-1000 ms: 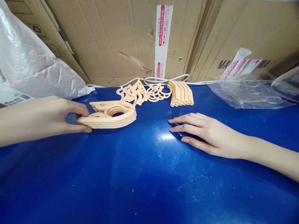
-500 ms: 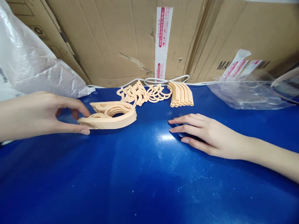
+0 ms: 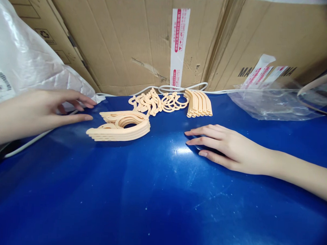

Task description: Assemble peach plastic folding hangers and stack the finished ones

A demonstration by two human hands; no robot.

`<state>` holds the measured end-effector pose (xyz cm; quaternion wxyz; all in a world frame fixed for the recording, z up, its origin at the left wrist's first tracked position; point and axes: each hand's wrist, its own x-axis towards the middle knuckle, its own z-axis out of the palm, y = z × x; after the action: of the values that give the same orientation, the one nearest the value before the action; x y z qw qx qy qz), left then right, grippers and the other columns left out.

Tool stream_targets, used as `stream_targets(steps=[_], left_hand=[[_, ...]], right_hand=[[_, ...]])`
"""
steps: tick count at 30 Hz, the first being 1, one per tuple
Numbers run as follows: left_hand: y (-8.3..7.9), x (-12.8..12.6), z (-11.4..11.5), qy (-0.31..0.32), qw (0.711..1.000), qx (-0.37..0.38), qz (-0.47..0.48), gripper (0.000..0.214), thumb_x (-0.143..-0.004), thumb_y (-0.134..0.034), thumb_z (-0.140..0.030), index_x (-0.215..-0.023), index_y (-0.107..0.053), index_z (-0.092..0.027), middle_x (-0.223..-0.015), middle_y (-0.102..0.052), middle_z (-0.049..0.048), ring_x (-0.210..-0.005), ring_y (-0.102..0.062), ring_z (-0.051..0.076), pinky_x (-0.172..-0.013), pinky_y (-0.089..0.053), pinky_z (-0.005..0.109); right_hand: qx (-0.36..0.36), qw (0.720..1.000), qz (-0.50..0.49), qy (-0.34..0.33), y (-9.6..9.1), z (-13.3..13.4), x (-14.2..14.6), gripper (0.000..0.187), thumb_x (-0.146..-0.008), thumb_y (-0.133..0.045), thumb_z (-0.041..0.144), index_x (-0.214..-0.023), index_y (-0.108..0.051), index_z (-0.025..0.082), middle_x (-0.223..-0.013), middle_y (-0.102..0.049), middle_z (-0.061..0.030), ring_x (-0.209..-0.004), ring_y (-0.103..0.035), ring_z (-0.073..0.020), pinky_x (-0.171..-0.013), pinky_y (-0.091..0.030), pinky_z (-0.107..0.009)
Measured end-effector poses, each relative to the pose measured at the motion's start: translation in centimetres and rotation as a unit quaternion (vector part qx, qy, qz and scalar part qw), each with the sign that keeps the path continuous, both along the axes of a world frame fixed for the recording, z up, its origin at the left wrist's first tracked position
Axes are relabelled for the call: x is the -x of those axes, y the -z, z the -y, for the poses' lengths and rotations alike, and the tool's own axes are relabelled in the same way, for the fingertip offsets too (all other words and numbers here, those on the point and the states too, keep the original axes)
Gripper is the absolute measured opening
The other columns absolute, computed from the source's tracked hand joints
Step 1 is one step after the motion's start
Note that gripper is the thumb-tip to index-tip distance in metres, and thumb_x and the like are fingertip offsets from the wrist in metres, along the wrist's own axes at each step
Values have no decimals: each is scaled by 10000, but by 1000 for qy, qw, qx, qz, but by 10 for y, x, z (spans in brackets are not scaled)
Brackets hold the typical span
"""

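Note:
On the blue table surface (image 3: 156,186), a stack of curved cream plastic pieces (image 3: 120,133) lies left of the middle, several layers deep. My left hand (image 3: 56,106) is held just left of and behind this stack, fingers apart, touching none of it. Farther back sit a pile of small wavy cream pieces (image 3: 148,102), a cluster of cream hook-shaped pieces (image 3: 171,102) and a row of cream curved arms (image 3: 199,104) laid side by side. My right hand (image 3: 218,146) rests on the table to the right, its fingers spread and holding nothing.
Large cardboard boxes (image 3: 123,39) stand along the back edge. A white padded bag (image 3: 34,57) leans at the left. A clear plastic bag (image 3: 271,105) lies at the back right, and a white cable (image 3: 180,90) runs behind the pieces.
My left hand has let go of the near end of the stack and drawn back up and to the left. The stack and my right hand have stayed put.

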<state>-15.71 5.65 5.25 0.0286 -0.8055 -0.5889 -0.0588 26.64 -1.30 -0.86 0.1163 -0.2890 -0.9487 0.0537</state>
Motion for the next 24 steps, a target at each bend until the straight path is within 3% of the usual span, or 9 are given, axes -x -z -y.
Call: stream_targets(steps=[5, 11, 24], left_hand=[[7, -7, -3, -3, 998, 60, -10, 715, -681, -456, -796, -1064, -663, -229, -981, -684, 21, -712, -578, 174, -655, -417, 251], [15, -21, -4, -13, 995, 79, 66, 637, -648, -535, -731, -1026, -675, -238, -915, -706, 12, -752, -594, 203, -679, -414, 264], [18, -34, 2, -11, 996, 65, 53, 523, -697, -476, -629, -942, -674, -211, -866, -708, -16, -699, -592, 163, -652, -376, 235]], right_hand=[[1, 1000, 1, 5, 1, 0, -1, 320, -967, -450, 301, -1262, -557, 237, -1401, -517, -53, -1236, -499, -188, -1012, -405, -401], [-4, 1000, 1, 4, 2, 0, -1, 319, -969, -445, 303, -1261, -556, 240, -1403, -517, -51, -1244, -492, -188, -1011, -403, -399], [-6, 1000, 1, 3, 1, 0, -1, 318, -970, -441, 303, -1257, -561, 235, -1398, -522, -60, -1236, -504, -196, -1002, -411, -404]])
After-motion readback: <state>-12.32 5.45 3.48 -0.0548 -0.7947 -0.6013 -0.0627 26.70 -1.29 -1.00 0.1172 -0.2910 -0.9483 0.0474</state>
